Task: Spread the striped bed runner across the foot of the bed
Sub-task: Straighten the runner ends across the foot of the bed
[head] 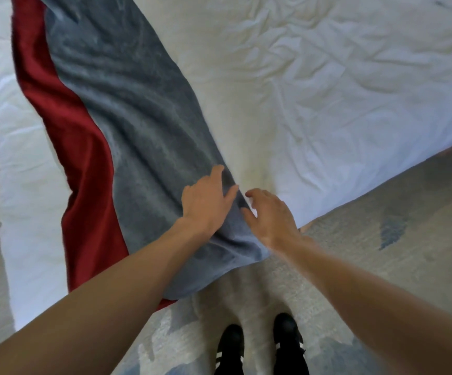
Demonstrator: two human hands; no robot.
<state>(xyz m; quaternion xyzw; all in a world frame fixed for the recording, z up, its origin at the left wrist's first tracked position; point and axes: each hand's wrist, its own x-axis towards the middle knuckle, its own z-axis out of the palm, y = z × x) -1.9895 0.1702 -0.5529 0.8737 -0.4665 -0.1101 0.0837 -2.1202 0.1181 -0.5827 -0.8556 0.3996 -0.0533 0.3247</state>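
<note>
Across the corner of the bed (327, 90), from 11 to 6 o'clock, the striped bed runner (127, 125) lies, seemingly plush, limp and light, best pinched along its end hem, left hand (205, 201) flat on it, right hand (270, 215) loosely open beside.

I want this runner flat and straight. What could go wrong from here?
The runner lies rippled and uneven on the bed; a flat push by the left hand may shift the folds. Its near end overhangs the edge, so a tug by the right hand could slide it onto the carpet.
</note>
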